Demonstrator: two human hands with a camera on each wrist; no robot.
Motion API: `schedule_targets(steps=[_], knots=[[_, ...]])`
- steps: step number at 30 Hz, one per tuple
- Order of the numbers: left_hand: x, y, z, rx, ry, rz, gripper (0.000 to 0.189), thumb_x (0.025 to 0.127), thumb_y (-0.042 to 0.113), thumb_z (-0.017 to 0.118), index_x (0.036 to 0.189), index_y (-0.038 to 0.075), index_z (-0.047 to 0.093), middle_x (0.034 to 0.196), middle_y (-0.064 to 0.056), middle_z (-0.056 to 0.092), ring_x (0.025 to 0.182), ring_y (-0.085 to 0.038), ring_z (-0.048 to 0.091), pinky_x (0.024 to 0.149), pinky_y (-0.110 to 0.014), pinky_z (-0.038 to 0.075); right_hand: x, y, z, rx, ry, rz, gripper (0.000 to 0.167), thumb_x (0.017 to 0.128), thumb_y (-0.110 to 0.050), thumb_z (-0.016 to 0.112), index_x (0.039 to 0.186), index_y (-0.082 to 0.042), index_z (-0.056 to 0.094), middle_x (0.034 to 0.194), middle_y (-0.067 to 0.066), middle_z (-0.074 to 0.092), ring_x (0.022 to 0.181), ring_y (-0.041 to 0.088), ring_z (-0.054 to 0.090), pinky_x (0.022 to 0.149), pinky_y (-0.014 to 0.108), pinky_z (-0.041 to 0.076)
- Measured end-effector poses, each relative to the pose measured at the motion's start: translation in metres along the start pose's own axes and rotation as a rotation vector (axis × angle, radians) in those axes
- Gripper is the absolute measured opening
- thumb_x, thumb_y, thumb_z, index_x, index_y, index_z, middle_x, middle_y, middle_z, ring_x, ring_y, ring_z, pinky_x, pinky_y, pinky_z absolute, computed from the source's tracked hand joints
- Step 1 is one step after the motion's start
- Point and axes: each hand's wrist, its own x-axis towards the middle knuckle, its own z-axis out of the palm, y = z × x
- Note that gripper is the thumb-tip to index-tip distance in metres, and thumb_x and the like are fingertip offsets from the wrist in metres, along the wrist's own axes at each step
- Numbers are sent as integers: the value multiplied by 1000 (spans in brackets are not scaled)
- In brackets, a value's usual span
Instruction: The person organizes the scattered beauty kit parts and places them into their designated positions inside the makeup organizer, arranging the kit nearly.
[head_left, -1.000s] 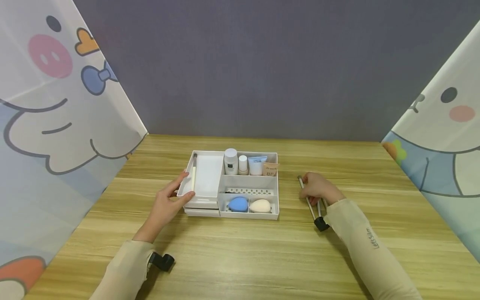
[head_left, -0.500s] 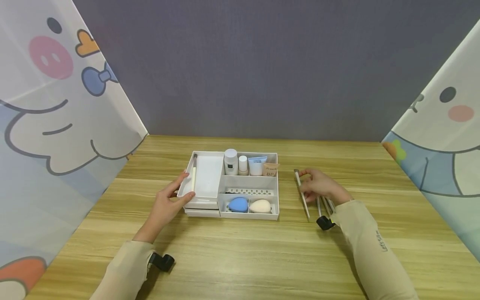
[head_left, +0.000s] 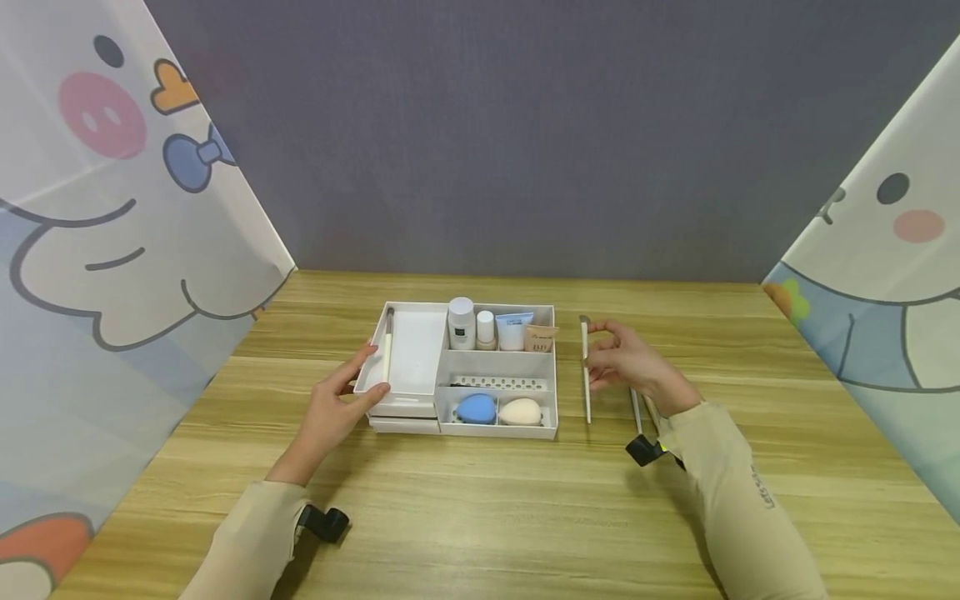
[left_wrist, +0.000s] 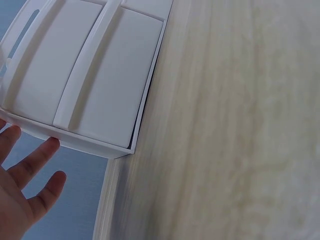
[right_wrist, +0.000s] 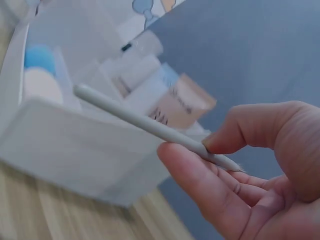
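Observation:
A white makeup organizer (head_left: 536, 432) stands on the wooden table. My left hand (head_left: 330, 412) rests with spread fingers against its left side, thumb at the front edge. Two white drawer fronts (left_wrist: 117, 75) show in the left wrist view, with fingertips touching the box's side. One makeup brush (head_left: 387, 346) lies in the top left tray, near my thumb. My right hand (head_left: 626, 367) pinches a second, pale-handled makeup brush (right_wrist: 130, 116) between thumb and fingers, just right of the organizer. In the head view its dark bristles point away from me.
The organizer holds bottles and tubes (head_left: 512, 332) at the back, plus a blue sponge (head_left: 476, 409) and a cream sponge (head_left: 521, 412) in front. More brushes (head_left: 637, 411) lie under my right wrist. A grey partition (head_left: 480, 142) closes the table's far side.
My right hand has picked up the brush and moved it left toward the organizer, turning it upright in the head view. The left hand has stayed in place.

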Motion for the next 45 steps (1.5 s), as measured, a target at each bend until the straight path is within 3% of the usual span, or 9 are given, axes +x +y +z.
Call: schedule_targets(steps=[4, 10, 19, 30, 39, 42, 45], knots=[[0, 1, 0, 3, 3, -6, 58, 88, 5, 75, 143, 4, 54, 148, -17, 45, 92, -20, 66, 73, -15, 52, 1, -9, 7, 19, 11, -28, 60, 90, 10, 53, 140, 9, 20, 80, 7, 59, 62, 16, 62, 61, 32, 59], [1, 1, 0, -9, 4, -10, 58, 88, 4, 74, 142, 3, 54, 148, -18, 45, 92, -24, 66, 73, -15, 52, 3, -21, 20, 67, 18, -64, 62, 90, 11, 53, 142, 9, 18, 78, 7, 59, 61, 16, 62, 61, 34, 59], [0, 5, 1, -40, 11, -6, 57, 88, 1, 74, 141, 1, 54, 147, -17, 46, 92, -14, 64, 73, -14, 51, 11, -35, 42, 113, 15, -122, 60, 87, 13, 55, 140, 7, 26, 78, 10, 61, 58, 17, 62, 57, 32, 59], [1, 1, 1, -37, 12, 3, 56, 88, 2, 74, 141, 1, 54, 147, -19, 46, 95, -18, 65, 75, -13, 51, 28, -49, 75, 120, -44, -172, 58, 86, 9, 56, 137, 0, 30, 78, 8, 56, 59, 18, 62, 58, 33, 59], [0, -1, 0, -17, 3, 3, 58, 89, 5, 74, 143, 3, 53, 150, -15, 44, 94, 2, 59, 76, -12, 50, 44, -65, 112, 240, -21, -190, 61, 85, 16, 54, 139, 3, 29, 79, 11, 59, 56, 19, 61, 58, 35, 59], [0, 0, 0, -12, -2, -3, 58, 89, 6, 74, 143, 4, 53, 150, -14, 44, 95, -3, 61, 76, -12, 50, 50, -68, 124, 261, -3, -210, 60, 85, 18, 54, 138, 2, 30, 78, 12, 59, 56, 19, 62, 58, 35, 59], [0, 2, 0, -9, -2, -10, 57, 90, 5, 73, 143, 4, 53, 150, -14, 44, 99, -17, 64, 77, -12, 50, 57, -70, 136, 267, 14, -232, 58, 85, 18, 55, 136, 0, 31, 78, 13, 59, 56, 21, 62, 58, 35, 59]])
